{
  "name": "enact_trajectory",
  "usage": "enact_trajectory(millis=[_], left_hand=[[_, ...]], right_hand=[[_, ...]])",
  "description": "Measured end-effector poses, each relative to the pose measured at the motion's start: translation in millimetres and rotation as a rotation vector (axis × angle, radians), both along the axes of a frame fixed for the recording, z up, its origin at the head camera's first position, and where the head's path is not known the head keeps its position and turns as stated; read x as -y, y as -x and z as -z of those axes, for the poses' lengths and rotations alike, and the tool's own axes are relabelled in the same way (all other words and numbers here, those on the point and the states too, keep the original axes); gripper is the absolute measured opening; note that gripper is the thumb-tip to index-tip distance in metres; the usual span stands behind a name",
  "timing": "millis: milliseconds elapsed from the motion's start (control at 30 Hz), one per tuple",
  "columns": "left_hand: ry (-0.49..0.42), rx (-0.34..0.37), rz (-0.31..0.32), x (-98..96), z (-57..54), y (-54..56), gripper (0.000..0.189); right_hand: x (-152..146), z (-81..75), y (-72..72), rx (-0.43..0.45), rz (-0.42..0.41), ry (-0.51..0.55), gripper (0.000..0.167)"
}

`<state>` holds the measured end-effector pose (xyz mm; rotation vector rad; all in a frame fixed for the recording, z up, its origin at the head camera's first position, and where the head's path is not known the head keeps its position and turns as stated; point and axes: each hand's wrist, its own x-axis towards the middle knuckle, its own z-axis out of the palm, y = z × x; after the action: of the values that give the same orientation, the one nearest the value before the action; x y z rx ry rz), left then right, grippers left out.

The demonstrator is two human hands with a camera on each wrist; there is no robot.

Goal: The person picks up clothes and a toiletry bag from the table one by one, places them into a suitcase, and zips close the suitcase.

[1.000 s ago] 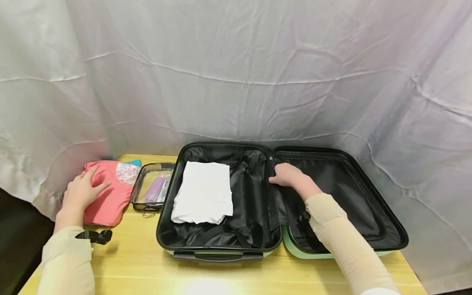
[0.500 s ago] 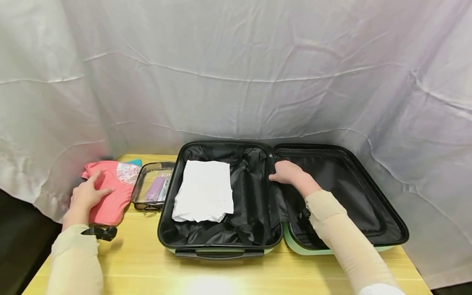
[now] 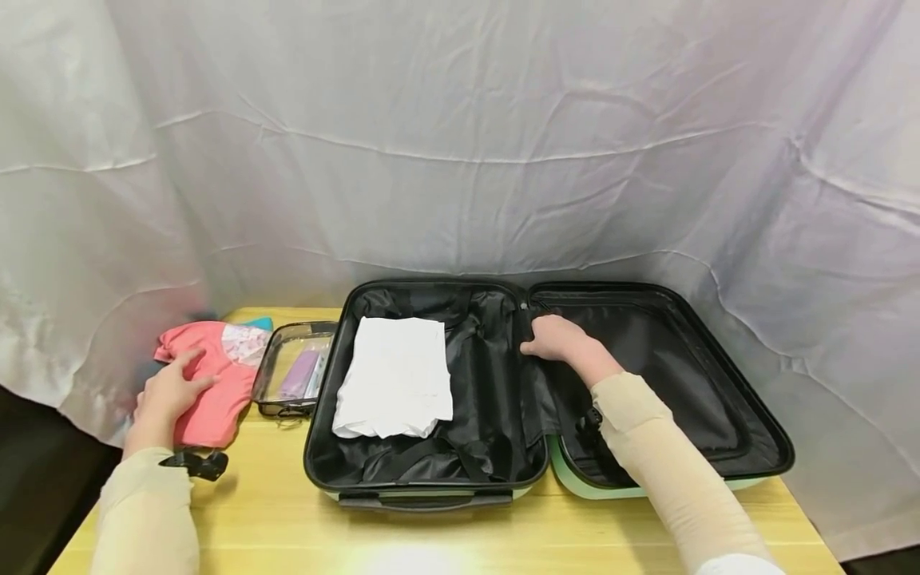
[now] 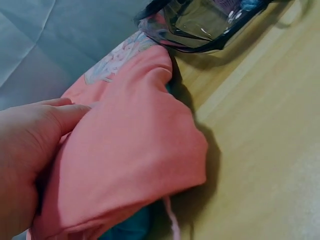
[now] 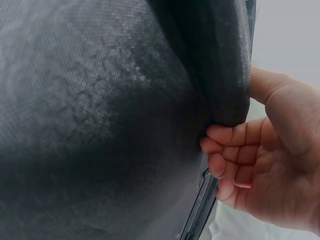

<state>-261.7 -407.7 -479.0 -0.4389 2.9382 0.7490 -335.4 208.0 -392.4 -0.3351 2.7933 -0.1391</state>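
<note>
pink garment (image 4: 130, 135): touched by relaxed left hand (image 3: 168, 393);
flap (image 5: 225, 65): pinched by right hand (image 5: 280, 155);
suitcase (image 3: 485, 375): packing presumed; garment grip needed next

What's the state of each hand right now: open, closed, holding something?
Left hand: open, touching the folded pink garment.
Right hand: closed, pinching the edge of a black fabric flap.

My left hand (image 3: 168, 391) on a coral garment (image 3: 217, 399), a clear black-edged case (image 3: 271, 410) beside it, my right hand (image 3: 557, 339) at the black flap (image 3: 541, 403) of an open suitcase (image 3: 496, 359), folded white cloth (image 3: 395, 375) in the left half, pale curtain (image 3: 431, 160) behind.
</note>
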Motion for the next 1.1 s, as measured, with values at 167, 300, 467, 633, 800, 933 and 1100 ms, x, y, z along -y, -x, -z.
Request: enact_trajectory(millis=[167, 300, 467, 633, 800, 933, 1100], left_hand=[[0.028, -0.071, -0.001, -2.4, 5.1, -0.6, 0.082], [0.063, -0.146, 0.024, -4.1, 9.9, 0.9, 0.075], [0.079, -0.206, 0.021, -8.1, 14.7, -0.6, 0.070], [0.087, -0.261, 0.000, -11.1, 16.7, -3.7, 0.067], [0.078, -0.292, -0.011, -14.6, 18.1, -3.5, 0.066], [0.079, -0.299, -0.004, -17.0, 16.6, -3.3, 0.065], [0.102, -0.334, 0.008, -16.9, 13.2, -5.9, 0.063]], right_hand=[[0.6, 0.4, 0.1, 0.020, 0.012, 0.007, 0.029], [0.4, 0.6, 0.7, 0.016, 0.009, 0.006, 0.029], [1.1, -1.0, 0.2, 0.016, 0.008, 0.001, 0.030], [1.3, -1.7, -0.4, 0.012, 0.006, -0.002, 0.031], [-0.5, -0.2, 0.8, 0.014, 0.015, -0.004, 0.032], [-1.3, 0.9, 1.2, 0.012, 0.026, -0.008, 0.031], [1.9, 0.4, -0.3, 0.022, 0.016, 0.002, 0.029]])
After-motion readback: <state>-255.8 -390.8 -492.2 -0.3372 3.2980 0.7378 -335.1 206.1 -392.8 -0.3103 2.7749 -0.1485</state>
